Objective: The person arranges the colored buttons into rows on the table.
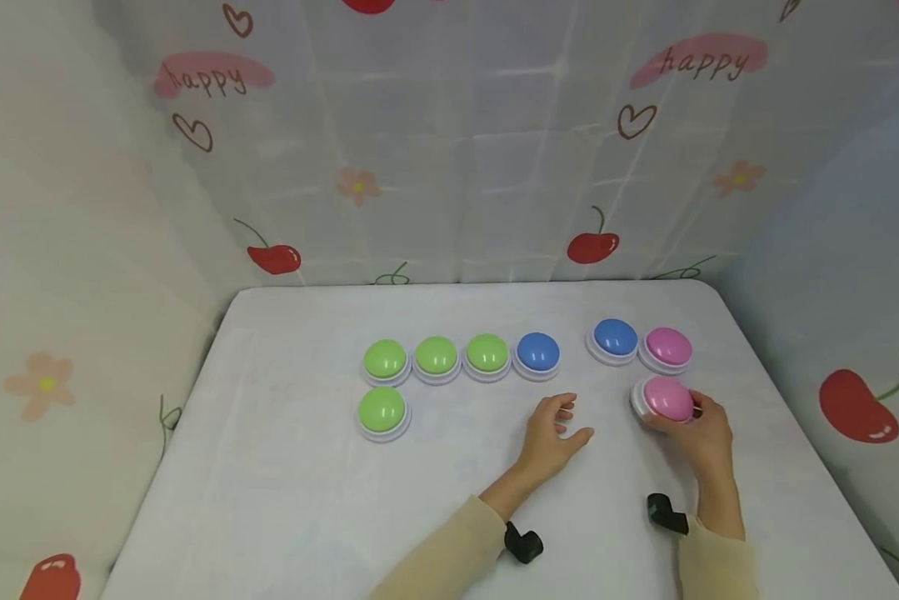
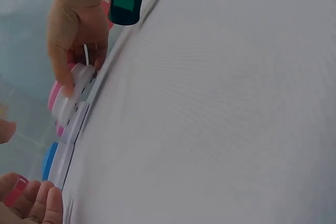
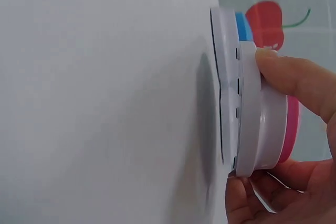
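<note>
My right hand (image 1: 700,433) grips a pink dome push button (image 1: 668,398) by its white base. In the right wrist view the held button (image 3: 251,114) stands a little off the table, with a shadow under it. Just behind it are another pink button (image 1: 669,346) and a blue button (image 1: 615,337), side by side. My left hand (image 1: 548,442) hovers with loosely bent fingers and holds nothing. The thing nearest to it is a second blue button (image 1: 537,352), which ends a row of green buttons (image 1: 486,353).
One more green button (image 1: 382,410) sits in front of the row's left end. All stand on a white-covered table (image 1: 284,467). Patterned curtains (image 1: 456,150) hang behind and at both sides. Dark wrist-worn pieces (image 1: 522,543) stick out by both sleeves.
</note>
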Available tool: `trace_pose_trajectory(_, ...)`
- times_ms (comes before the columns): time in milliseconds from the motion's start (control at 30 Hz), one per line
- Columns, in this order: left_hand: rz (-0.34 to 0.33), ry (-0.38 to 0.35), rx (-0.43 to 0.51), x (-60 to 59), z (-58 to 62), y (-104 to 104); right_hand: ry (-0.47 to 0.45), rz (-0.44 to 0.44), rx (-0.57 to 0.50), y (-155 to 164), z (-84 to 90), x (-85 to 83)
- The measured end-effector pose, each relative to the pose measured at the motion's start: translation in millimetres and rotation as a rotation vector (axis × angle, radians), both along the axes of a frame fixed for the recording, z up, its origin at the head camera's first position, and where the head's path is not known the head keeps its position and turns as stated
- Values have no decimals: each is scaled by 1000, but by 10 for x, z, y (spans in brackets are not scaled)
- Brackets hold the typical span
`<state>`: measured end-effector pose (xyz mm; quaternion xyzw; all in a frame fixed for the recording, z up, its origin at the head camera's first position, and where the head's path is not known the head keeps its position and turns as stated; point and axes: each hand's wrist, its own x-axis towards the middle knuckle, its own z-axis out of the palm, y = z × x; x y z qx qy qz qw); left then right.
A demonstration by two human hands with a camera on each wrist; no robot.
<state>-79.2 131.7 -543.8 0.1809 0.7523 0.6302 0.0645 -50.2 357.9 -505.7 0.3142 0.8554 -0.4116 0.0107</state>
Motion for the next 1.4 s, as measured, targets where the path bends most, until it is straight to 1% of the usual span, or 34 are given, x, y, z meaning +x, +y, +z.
trace_pose_trajectory(100,39,6,25,-30,43,-71,8,74,-26,-307,49,-19)
trace_pose_trajectory(200,82,-14,51,-40,93,-188,55,159,-46,-606,86,-48)
trace_pose_trajectory(333,134,-62,66,-43,149,-424,123,285,-64,-968,109,-104)
trace_pose_trajectory(433,179,-73,65,-44,161,-628,155,361,-72,-1223,97,-161)
trace_pose_trajectory(567,243,-47,38,-25,150,-889,211,440,-53,-1541,60,-239)
trace_pose_trajectory(700,320,-14,23,26,135,-1106,277,496,-32,-1817,34,-300)
trace_pose_trajectory(900,489,34,-30,101,82,-1356,369,581,14,-2172,-59,-405)
trace_pose_trajectory(1000,556,40,-66,130,47,-1423,414,617,41,-2291,-126,-442)
trace_pose_trajectory(1167,633,52,-86,154,-4,-1482,466,661,70,-2432,-237,-509)
trace_pose_trajectory(1233,662,66,-88,158,-29,-1486,469,679,80,-2466,-275,-534)
trace_pose_trajectory(1400,733,97,-96,150,-87,-1485,462,700,62,-2522,-329,-585)
